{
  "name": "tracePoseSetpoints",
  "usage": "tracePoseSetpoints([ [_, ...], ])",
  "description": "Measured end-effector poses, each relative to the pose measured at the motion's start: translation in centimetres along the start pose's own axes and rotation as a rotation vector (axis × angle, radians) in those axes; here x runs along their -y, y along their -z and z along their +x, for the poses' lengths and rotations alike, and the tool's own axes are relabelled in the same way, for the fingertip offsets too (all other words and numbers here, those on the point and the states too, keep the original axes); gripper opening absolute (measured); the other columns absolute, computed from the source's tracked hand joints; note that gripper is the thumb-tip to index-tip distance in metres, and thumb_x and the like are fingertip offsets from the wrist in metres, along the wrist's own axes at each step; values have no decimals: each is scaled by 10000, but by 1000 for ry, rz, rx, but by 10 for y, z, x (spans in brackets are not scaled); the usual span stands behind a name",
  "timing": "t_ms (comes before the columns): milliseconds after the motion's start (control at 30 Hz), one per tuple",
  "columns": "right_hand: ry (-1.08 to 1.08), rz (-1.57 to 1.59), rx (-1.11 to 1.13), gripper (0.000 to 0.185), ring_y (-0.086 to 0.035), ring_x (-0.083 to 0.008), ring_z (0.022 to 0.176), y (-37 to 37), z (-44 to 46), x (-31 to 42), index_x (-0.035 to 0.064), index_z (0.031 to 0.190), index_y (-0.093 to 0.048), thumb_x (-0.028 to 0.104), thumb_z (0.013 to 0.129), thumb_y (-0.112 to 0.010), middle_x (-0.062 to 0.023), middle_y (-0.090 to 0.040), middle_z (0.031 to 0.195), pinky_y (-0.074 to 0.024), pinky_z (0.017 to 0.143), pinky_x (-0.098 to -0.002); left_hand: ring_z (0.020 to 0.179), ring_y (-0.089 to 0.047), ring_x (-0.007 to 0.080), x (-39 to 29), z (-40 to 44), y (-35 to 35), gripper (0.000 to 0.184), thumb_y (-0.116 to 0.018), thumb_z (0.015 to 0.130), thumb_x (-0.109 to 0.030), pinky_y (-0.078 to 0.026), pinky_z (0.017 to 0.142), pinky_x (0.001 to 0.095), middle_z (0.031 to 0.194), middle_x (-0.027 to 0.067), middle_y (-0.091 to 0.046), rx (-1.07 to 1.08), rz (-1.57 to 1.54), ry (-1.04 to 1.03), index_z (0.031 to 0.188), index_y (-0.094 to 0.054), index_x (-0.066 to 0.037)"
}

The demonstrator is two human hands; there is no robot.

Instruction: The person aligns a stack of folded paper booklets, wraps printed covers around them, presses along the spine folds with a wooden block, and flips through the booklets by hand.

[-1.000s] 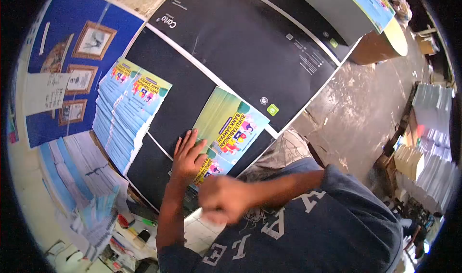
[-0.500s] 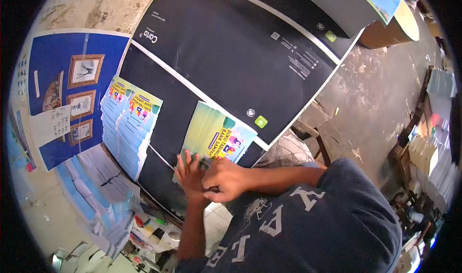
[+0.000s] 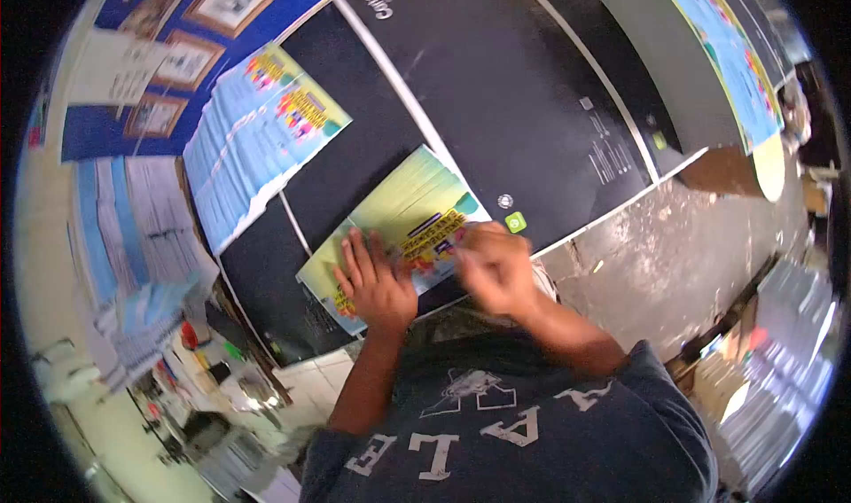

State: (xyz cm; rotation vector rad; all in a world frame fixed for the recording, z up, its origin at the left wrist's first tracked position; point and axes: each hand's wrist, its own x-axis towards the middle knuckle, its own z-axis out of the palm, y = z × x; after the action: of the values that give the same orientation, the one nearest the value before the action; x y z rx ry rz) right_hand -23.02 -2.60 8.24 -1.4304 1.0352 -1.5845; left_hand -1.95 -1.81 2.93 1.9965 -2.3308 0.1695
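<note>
A printed cover sheet (image 3: 409, 193) in yellow-green and light blue lies at a slant on the black board in front of me. My left hand (image 3: 381, 286) rests flat on its lower left part, fingers spread. At the sheet's right end, my right hand (image 3: 498, 268) is closed in a fist and slightly blurred by motion. Whatever that fist may hold is hidden. Up and to the left lies a fanned stack of similar printed covers (image 3: 244, 153).
The black board (image 3: 496, 86) has white stripes and printed labels. A grey stack (image 3: 674, 60) topped with printed sheets stands at the far right, near a round brown container (image 3: 727, 173). Paper bundles (image 3: 142, 228) lie left of the board; more paper stacks (image 3: 780, 361) stand at lower right.
My right hand has moved right, away from my left wrist, to the sheet's right end. My left hand stays on the sheet. The camera view has turned.
</note>
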Motion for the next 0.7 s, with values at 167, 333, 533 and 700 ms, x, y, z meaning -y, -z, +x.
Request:
tracePoseSetpoints([
  [167,-193,96,106,419,-572,-267,595,-1,21,-2,12,601,-566,262,938,-558,-124,-569,596,-452,596,-385,1464,-257,390,2,3,-1,576,-360,1029,-402,-125,1147,628,1584,195,-292,47,-70,89,1503,-383,-75],
  [333,-28,91,271,409,-561,-260,581,-28,-1,-21,7,624,-520,215,970,-456,-135,-598,642,-448,552,-362,1437,-330,375,8,-8,-4,564,-414,1021,-373,-170,1143,608,1559,179,-349,-31,-261,42,1498,-385,-74],
  [533,99,419,347,395,-516,-258,553,-64,18,27,-5,632,-524,190,964,-434,-121,-562,623,-433,558,-386,1424,-346,403,26,-12,-2,574,-399,1027,-236,-244,1148,555,1536,208,-376,-239,-711,65,1532,-250,-5],
  [700,-104,103,503,387,-543,-245,605,-69,-9,-21,2,622,-540,158,966,-455,-126,-592,658,-436,577,-382,1421,-351,401,30,-12,-3,568,-346,1043,-188,-253,1162,501,1526,243,-373,-368,-915,22,1534,-172,39],
])
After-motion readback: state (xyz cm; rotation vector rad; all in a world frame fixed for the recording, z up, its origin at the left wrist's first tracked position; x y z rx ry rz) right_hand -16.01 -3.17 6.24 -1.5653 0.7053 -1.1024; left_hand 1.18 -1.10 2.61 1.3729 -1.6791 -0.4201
